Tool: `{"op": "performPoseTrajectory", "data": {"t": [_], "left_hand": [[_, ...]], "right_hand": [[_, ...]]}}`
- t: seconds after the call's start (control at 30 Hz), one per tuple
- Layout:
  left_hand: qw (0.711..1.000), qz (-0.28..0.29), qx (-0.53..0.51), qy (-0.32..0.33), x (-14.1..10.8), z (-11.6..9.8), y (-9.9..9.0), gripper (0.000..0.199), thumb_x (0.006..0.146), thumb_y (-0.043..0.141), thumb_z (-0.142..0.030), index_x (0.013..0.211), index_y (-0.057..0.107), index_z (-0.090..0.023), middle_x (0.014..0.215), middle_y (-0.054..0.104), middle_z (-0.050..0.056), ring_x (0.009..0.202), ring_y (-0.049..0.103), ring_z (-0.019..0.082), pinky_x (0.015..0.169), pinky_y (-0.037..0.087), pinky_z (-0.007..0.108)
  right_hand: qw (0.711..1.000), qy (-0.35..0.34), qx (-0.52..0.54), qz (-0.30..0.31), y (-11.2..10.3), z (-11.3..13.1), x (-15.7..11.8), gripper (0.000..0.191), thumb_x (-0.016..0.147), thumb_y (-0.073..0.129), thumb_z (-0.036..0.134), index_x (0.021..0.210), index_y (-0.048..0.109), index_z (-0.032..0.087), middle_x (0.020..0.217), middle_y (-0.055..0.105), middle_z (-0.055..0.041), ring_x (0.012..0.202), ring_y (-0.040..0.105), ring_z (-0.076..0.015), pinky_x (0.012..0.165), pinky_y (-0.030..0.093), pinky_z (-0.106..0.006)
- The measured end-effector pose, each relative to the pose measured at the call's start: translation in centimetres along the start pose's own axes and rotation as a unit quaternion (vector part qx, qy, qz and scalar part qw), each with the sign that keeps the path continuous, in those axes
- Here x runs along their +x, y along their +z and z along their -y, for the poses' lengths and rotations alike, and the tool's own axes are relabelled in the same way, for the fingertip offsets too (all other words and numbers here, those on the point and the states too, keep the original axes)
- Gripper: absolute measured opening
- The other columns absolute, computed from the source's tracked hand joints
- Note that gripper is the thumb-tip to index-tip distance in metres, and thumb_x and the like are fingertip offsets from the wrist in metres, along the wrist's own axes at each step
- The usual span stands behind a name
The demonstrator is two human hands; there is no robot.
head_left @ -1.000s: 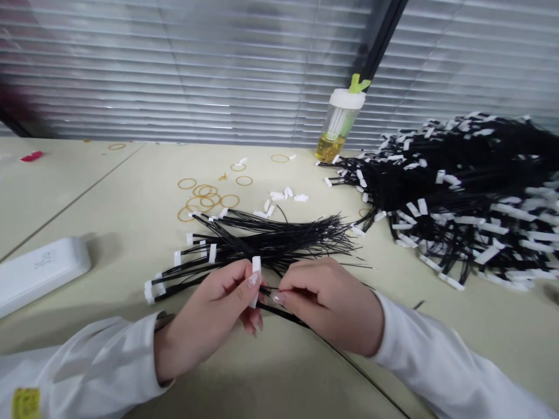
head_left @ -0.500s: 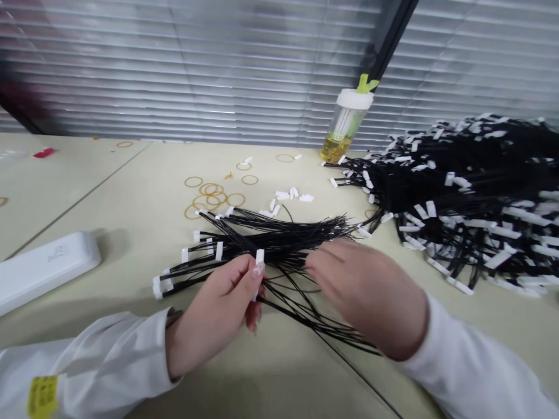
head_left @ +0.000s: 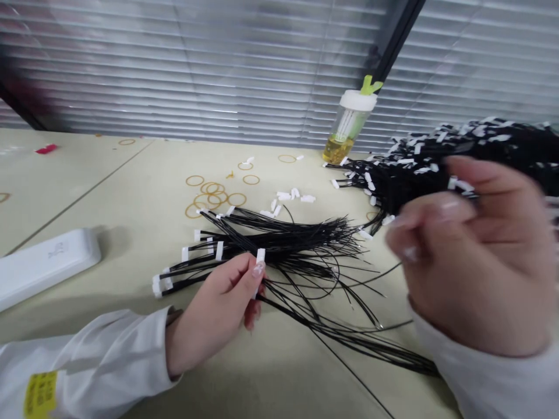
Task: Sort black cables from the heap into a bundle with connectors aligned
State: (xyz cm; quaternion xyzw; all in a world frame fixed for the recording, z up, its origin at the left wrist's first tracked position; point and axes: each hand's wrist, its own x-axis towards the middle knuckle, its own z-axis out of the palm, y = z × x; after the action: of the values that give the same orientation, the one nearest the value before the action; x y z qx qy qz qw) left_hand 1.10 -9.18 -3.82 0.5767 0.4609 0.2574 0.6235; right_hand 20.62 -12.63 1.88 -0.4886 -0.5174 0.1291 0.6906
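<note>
My left hand (head_left: 222, 311) is closed, thumb against forefinger, around a white connector (head_left: 261, 256) with thin black wires attached. Those wires (head_left: 332, 331) fan out to the lower right, past the table's front part. Just behind that hand lies a loose bundle of black wires (head_left: 301, 235), its white connectors to the left and its bare ends to the right. My right hand (head_left: 476, 262) is raised close to the camera at the right, fingers curled and blurred. Whether anything is between its fingers does not show.
A large heap of black wires with white connectors (head_left: 419, 145) lies at the right. Behind stands a clear bottle (head_left: 349, 125) with yellow contents. Rubber bands (head_left: 213, 195) and small white connectors (head_left: 294, 194) are scattered mid-table. A white case (head_left: 52, 262) sits left.
My right hand has moved from the wire bundle up and to the right, nearer the camera, uncovering wire ends. My left hand keeps its grip on the connector almost in place.
</note>
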Motion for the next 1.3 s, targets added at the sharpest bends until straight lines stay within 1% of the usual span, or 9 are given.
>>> {"op": "performPoseTrajectory", "data": {"t": [0.03, 0.1, 0.13, 0.2, 0.33, 0.53, 0.97, 1.17, 1.3], "left_hand": [[1.000, 0.002, 0.001, 0.000, 0.0, 0.0, 0.0, 0.031, 0.083, 0.038, -0.044, 0.070, 0.043, -0.017, 0.061, 0.043, -0.006, 0.041, 0.042, 0.003, 0.035, 0.035, 0.014], [1.000, 0.002, 0.007, 0.003, 0.0, 0.0, 0.0, 0.031, 0.083, 0.038, -0.044, 0.070, 0.043, -0.017, 0.061, 0.043, -0.006, 0.041, 0.042, 0.003, 0.035, 0.035, 0.014], [1.000, 0.002, 0.010, 0.006, -0.1, 0.0, -0.1, 0.031, 0.083, 0.037, -0.045, 0.070, 0.042, -0.017, 0.061, 0.043, -0.006, 0.040, 0.042, 0.003, 0.035, 0.035, 0.014], [1.000, 0.003, 0.017, 0.013, -0.1, 0.1, -0.1, 0.031, 0.083, 0.037, -0.045, 0.070, 0.042, -0.017, 0.061, 0.043, -0.006, 0.041, 0.042, 0.003, 0.035, 0.035, 0.014], [0.999, 0.010, 0.026, 0.017, -0.3, 0.2, -0.2, 0.032, 0.084, 0.037, -0.045, 0.068, 0.042, -0.017, 0.060, 0.042, -0.006, 0.041, 0.041, 0.003, 0.036, 0.036, 0.014], [0.999, 0.024, 0.038, 0.013, -0.5, 0.1, -0.3, 0.031, 0.084, 0.037, -0.043, 0.067, 0.042, -0.017, 0.057, 0.043, -0.006, 0.040, 0.041, 0.004, 0.037, 0.035, 0.016], [0.995, 0.049, 0.076, 0.032, -0.6, 0.0, -0.2, 0.031, 0.085, 0.033, -0.041, 0.067, 0.041, -0.018, 0.054, 0.042, -0.006, 0.041, 0.041, 0.005, 0.039, 0.035, 0.016], [0.990, 0.067, 0.107, 0.062, -0.7, 0.1, -0.3, 0.029, 0.086, 0.034, -0.038, 0.066, 0.041, -0.018, 0.055, 0.042, -0.005, 0.045, 0.041, 0.007, 0.043, 0.034, 0.017], [0.985, 0.074, 0.134, 0.082, -0.7, 0.0, -0.4, 0.028, 0.087, 0.032, -0.035, 0.067, 0.043, -0.018, 0.056, 0.043, -0.004, 0.049, 0.040, 0.007, 0.046, 0.033, 0.017]], "right_hand": [[0.997, 0.000, -0.038, 0.070, 0.3, -0.3, -0.5, 0.029, 0.079, 0.052, 0.013, 0.106, 0.051, 0.024, 0.062, 0.056, 0.0026, 0.052, 0.052, -0.0077, 0.047, 0.041, -0.021], [0.968, -0.017, -0.128, 0.214, 0.9, -0.9, -1.4, 0.021, 0.077, 0.054, 0.013, 0.097, 0.056, 0.022, 0.069, 0.061, 0.0014, 0.060, 0.056, -0.0081, 0.054, 0.044, -0.020], [0.951, -0.033, -0.166, 0.260, 1.2, -1.1, -1.8, 0.014, 0.077, 0.054, 0.013, 0.088, 0.059, 0.020, 0.071, 0.062, 0.0011, 0.063, 0.057, -0.0077, 0.057, 0.044, -0.019], [0.927, -0.056, -0.209, 0.305, 1.8, -1.4, -2.4, 0.008, 0.077, 0.054, 0.014, 0.074, 0.061, 0.017, 0.068, 0.062, 0.0014, 0.061, 0.055, -0.0062, 0.058, 0.042, -0.017], [0.915, -0.056, -0.235, 0.324, 2.3, -1.4, -2.7, 0.012, 0.078, 0.052, 0.015, 0.069, 0.060, 0.016, 0.060, 0.059, 0.0030, 0.054, 0.050, -0.0045, 0.054, 0.037, -0.016], [0.899, -0.052, -0.249, 0.356, 2.4, -1.6, -2.6, 0.016, 0.078, 0.049, 0.014, 0.066, 0.059, 0.016, 0.058, 0.056, 0.0028, 0.054, 0.048, -0.0050, 0.054, 0.035, -0.018], [0.896, -0.049, -0.245, 0.367, 2.5, -1.6, -2.7, 0.016, 0.076, 0.049, 0.012, 0.063, 0.057, 0.015, 0.056, 0.055, 0.0036, 0.053, 0.045, -0.0043, 0.054, 0.033, -0.017], [0.894, 0.009, -0.235, 0.380, 2.6, -1.2, -2.5, 0.023, 0.081, 0.046, 0.019, 0.059, 0.052, 0.015, 0.050, 0.045, 0.0051, 0.047, 0.037, -0.0035, 0.047, 0.029, -0.016], [0.892, 0.017, -0.226, 0.390, 2.8, -1.3, -2.7, 0.024, 0.081, 0.046, 0.019, 0.058, 0.050, 0.014, 0.049, 0.042, 0.0057, 0.047, 0.035, -0.0032, 0.048, 0.028, -0.016]]}}
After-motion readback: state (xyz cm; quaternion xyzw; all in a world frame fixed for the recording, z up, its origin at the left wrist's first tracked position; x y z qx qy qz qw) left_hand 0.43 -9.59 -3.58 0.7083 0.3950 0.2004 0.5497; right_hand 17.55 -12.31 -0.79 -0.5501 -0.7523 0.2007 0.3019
